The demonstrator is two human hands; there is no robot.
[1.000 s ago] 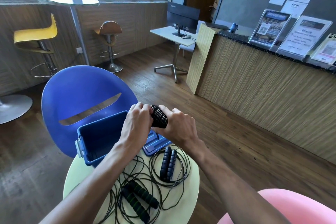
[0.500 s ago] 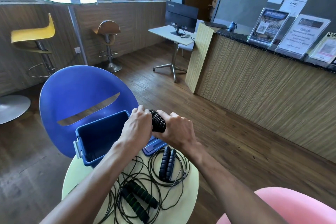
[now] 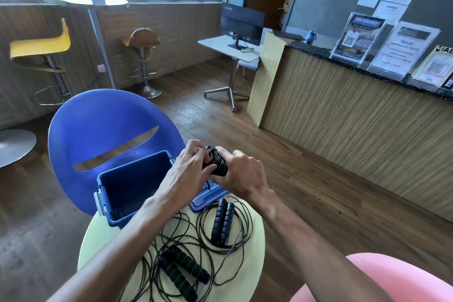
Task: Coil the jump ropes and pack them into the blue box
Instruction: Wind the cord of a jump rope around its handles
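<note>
Both my hands hold a coiled jump rope (image 3: 217, 162), its black cord wound tightly round the handles, just above the right rim of the open blue box (image 3: 127, 186). My left hand (image 3: 190, 171) pinches its left end; my right hand (image 3: 241, 174) grips it from the right. Two other ropes lie on the round pale table (image 3: 98, 238): one with dark blue handles (image 3: 221, 222) inside a loose coil, and one with black-and-green handles (image 3: 182, 271) amid tangled cord. The box looks empty where I can see inside.
The blue box lid (image 3: 208, 197) lies flat on the table behind the ropes. A blue chair (image 3: 103, 125) stands right behind the box. A pink seat (image 3: 382, 277) is at the lower right, and a wooden counter (image 3: 355, 125) runs along the right.
My hands have shifted slightly around the wound rope; my left fingers now pinch its end more from the front. The ropes on the table and the box have not moved.
</note>
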